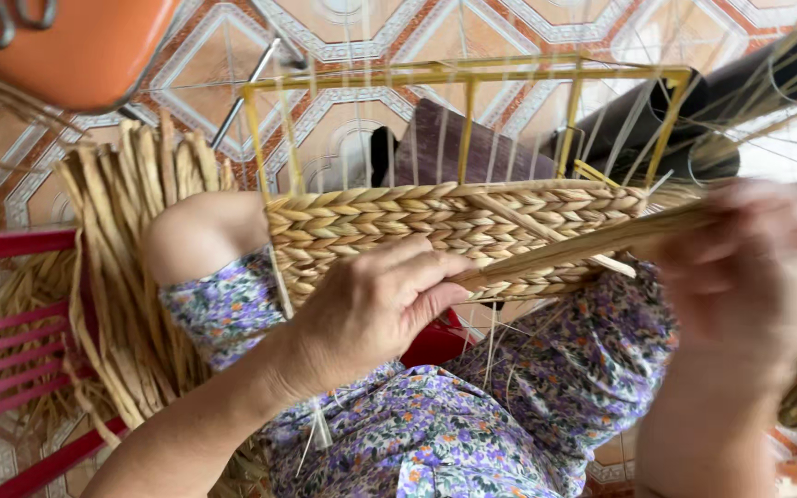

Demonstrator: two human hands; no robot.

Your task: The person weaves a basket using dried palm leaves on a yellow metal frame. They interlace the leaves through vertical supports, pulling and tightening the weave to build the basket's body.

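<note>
Woven straw basket [454, 231] is sitting on her lap, on a yellow wire frame [468, 78]. Left hand [371, 309] is pinching a straw strand [583, 244] against it; right hand [749, 267] is blurry, so can't tell its grip.

Patterned tiles [232, 37] cover the floor (orange and white); a red chair [11, 304] stands left, dark tubes [749, 83] far right.

the woven band [454, 231] sits on the wire frame [463, 78], resting across the person's lap. the left hand [371, 309] lies on its near side, the right hand [749, 267] at its right end. loose straw [131, 277] lies left of it; 2 tubes [740, 92] lie behind, on the floor.
</note>
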